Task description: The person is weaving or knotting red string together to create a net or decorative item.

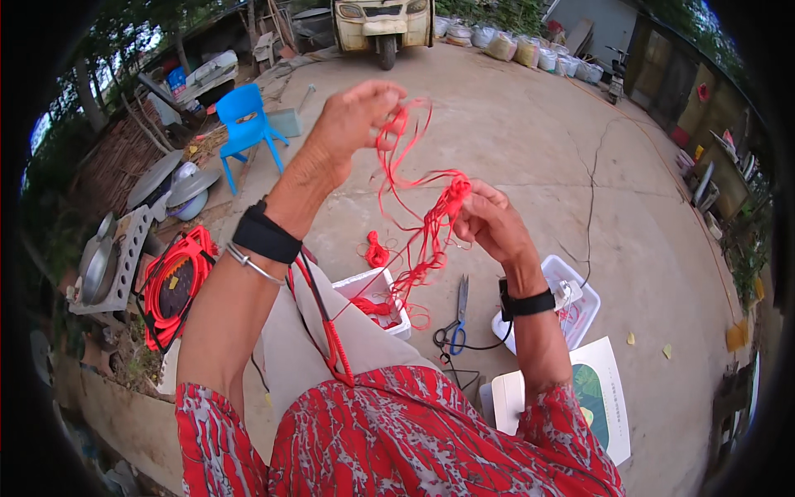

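My left hand (pixel 362 116) is raised at the upper middle, its fingers closed on a loop of thin red cord (pixel 400 170). Lower and to the right, my right hand (pixel 490 217) pinches a knotted bunch of the same cord (pixel 451 195). Slack strands droop between the two hands. From the bunch a tangle hangs down toward a white box (pixel 403 330) that has more red cord inside. A small red cord bundle (pixel 377 251) lies on the ground beyond the box. To the right of it are scissors (pixel 460 319) with blue-and-black handles.
A white plastic basket (pixel 582 311) stands by my right forearm, with a printed sheet (pixel 609 398) nearer me. On the left are a blue chair (pixel 247 124), a coiled red hose or cable (pixel 178 282) and metal pots (pixel 99 263). A three-wheeled vehicle (pixel 385 25) is parked at the far end.
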A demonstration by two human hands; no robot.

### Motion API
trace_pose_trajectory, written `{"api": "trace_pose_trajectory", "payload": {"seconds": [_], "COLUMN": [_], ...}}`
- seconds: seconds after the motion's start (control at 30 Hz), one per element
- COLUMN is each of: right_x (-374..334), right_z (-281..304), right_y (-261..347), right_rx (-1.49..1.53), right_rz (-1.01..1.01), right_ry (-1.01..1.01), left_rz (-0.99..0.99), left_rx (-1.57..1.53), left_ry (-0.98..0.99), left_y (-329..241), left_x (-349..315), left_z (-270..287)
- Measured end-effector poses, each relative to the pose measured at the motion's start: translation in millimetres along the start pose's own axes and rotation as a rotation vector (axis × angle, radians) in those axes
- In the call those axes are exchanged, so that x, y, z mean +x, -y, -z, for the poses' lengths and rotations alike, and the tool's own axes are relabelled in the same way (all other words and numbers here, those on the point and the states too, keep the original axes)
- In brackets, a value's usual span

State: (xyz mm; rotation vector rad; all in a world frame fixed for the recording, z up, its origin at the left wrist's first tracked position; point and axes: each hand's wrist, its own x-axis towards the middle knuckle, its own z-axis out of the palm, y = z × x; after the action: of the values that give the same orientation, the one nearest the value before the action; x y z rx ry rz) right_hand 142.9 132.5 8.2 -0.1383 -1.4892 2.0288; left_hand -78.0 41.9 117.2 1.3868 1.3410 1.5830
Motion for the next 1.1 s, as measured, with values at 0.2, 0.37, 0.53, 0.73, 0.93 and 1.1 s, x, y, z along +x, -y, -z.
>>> {"api": "trace_pose_trajectory", "payload": {"seconds": [0.2,0.37,0.53,0.73,0.93,1.1], "right_x": [-2.2,-8.7,-6.1,-14.3,-25.7,-28.6], "right_z": [15.5,33.6,26.6,21.8,33.3,2.1], "right_y": [-2.0,-2.9,-3.2,2.6,-2.6,12.2], "right_rx": [0.043,0.046,-0.006,-0.191,-0.663,-0.551], "right_rz": [-0.041,-0.043,-0.078,-0.124,0.011,-0.025], "right_ry": [-0.121,-0.117,-0.191,-0.199,-0.408,-0.147], "left_rz": [0.227,0.512,0.418,0.414,0.399,0.388], "left_rx": [0.101,0.296,0.014,-0.130,-0.177,-0.106], "left_ry": [-0.191,0.323,0.385,0.147,0.112,0.215], "left_y": [81.7,90.1,93.5,88.8,87.2,83.5], "left_x": [-21.5,-40.4,-51.3,-40.8,-40.8,-39.3], "left_z": [0.8,-14.9,-46.1,-72.6,-72.7,-62.2]}}
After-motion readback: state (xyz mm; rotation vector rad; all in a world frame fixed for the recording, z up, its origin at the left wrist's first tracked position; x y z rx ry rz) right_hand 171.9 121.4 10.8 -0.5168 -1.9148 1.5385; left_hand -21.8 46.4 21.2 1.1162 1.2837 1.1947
